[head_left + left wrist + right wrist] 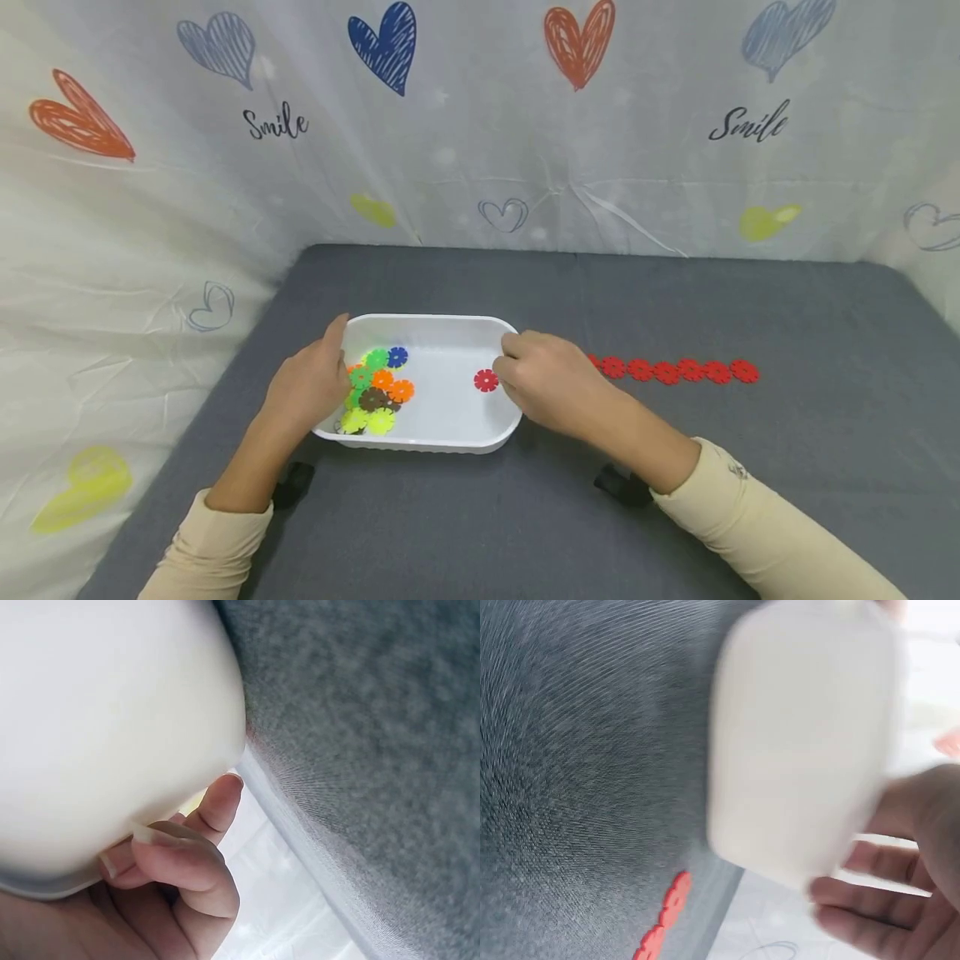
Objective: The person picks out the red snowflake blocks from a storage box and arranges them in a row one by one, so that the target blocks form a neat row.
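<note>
A white plastic tray (pixel 442 433) is held at both ends. My left hand (pixel 311 387) grips its left end, and in the left wrist view the fingers (pixel 191 870) curl at the tray's edge. My right hand (pixel 551 379) holds the right end by the rim; the right wrist view shows its fingers bent at the blurred tray wall (pixel 795 750). Inside, green, orange, yellow, brown and blue notched discs (pixel 372 399) pile up at the left. A lone red disc (pixel 486 381) lies near the right end. Whether the tray touches the table cannot be told.
A row of several red notched discs (pixel 666 372) lies on the grey cloth-covered table (pixel 465 525), right of the tray. A white curtain (pixel 465 150) printed with hearts hangs behind the table and at the left. Black wrist devices (pixel 622 485) sit under both forearms.
</note>
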The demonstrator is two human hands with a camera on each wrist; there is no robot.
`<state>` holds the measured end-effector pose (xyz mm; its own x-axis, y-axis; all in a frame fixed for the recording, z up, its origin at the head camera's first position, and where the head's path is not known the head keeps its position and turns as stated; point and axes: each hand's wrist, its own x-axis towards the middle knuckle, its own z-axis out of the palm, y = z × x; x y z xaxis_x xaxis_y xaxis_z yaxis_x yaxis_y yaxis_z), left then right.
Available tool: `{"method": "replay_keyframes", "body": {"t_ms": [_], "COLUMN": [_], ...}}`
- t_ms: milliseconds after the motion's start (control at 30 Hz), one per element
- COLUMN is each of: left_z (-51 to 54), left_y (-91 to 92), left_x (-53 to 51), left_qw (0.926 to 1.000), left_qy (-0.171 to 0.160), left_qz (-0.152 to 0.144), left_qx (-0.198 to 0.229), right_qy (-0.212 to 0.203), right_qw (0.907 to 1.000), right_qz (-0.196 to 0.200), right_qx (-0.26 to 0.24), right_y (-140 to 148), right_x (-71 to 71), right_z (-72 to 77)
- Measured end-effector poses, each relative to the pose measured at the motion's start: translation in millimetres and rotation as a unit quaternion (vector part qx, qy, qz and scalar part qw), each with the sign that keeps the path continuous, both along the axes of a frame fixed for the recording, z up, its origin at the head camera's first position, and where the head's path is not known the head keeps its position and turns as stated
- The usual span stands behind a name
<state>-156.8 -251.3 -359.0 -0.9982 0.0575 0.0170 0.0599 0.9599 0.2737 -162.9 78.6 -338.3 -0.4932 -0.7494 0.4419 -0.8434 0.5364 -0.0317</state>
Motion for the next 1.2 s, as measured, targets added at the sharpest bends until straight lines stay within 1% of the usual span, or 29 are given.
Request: {"method": "replay_keyframes", "body": {"t_ms": [67,100,133,200,300,400,500,533,567,633,700,767,833,1000,1067,1100,1200], "left_z": [1.0,1.6,2.3,3.5,3.6,1.5,-1.5,-1.9,-2.3,-1.7,-0.7,0.1,0.5,0.6,0.6,0.6,0.7], "left_y": [-0.5,-1.0,-1.6,-3.7,-6.6,-7.2,-4.6,-3.3,-2.1,0.1,1.7,2.4,2.5,2.1,2.1,2.1,2.4], "left_x": [-0.4,-0.5,-0.5,0.0,1.7,3.7,4.2,3.8,3.1,1.2,-0.2,-1.2,-1.4,-2.0,-1.7,-1.6,-0.7], "left_qw": [1.0000,1.0000,1.0000,1.0000,1.0000,0.9999,0.9999,0.9999,0.9999,0.9999,0.9999,0.9999,1.0000,1.0000,1.0000,0.9999,0.9999], "left_qy": [0.000,0.000,0.000,-0.001,-0.001,-0.006,-0.009,-0.008,-0.005,-0.003,0.000,0.001,0.002,0.001,-0.001,-0.001,0.000], "left_qz": [0.000,-0.002,-0.001,0.000,0.002,0.007,0.011,0.010,0.008,0.004,0.000,-0.002,-0.001,0.005,0.009,0.010,0.011], "left_qx": [0.000,0.001,0.001,0.001,0.002,0.005,0.008,0.009,0.011,0.013,0.012,0.010,0.006,0.000,-0.002,-0.003,-0.004], "right_qy": [0.032,0.027,0.013,-0.032,-0.090,-0.115,-0.131,-0.132,-0.137,-0.138,-0.139,-0.147,-0.154,-0.202,-0.221,-0.227,-0.228], "right_qw": [0.9994,0.9994,0.9994,0.9979,0.9891,0.9791,0.9726,0.9715,0.9693,0.9657,0.9622,0.9590,0.9570,0.9453,0.9456,0.9481,0.9630], "right_qz": [-0.002,-0.003,-0.004,-0.006,-0.016,-0.023,-0.038,-0.047,-0.062,-0.088,-0.102,-0.107,-0.105,-0.097,-0.090,-0.083,-0.050], "right_qx": [0.015,0.021,0.031,0.056,0.115,0.166,0.188,0.191,0.195,0.202,0.210,0.217,0.222,0.237,0.221,0.206,0.134], "right_y": [-9.2,-12.5,-15.6,-23.4,-38.5,-53.5,-62.4,-63.6,-64.5,-65.1,-64.8,-64.9,-65.0,-65.5,-64.8,-63.9,-59.6], "right_x": [0.0,-0.5,-1.4,-4.4,-9.6,-14.6,-17.8,-19.6,-19.7,-18.9,-17.6,-15.7,-16.4,-19.0,-19.6,-19.8,-20.3], "right_z": [-1.2,-1.0,0.0,1.9,2.7,-2.1,-10.0,-14.4,-15.4,-15.0,-13.5,-9.3,-8.6,-7.6,-8.8,-10.3,-16.1]}}
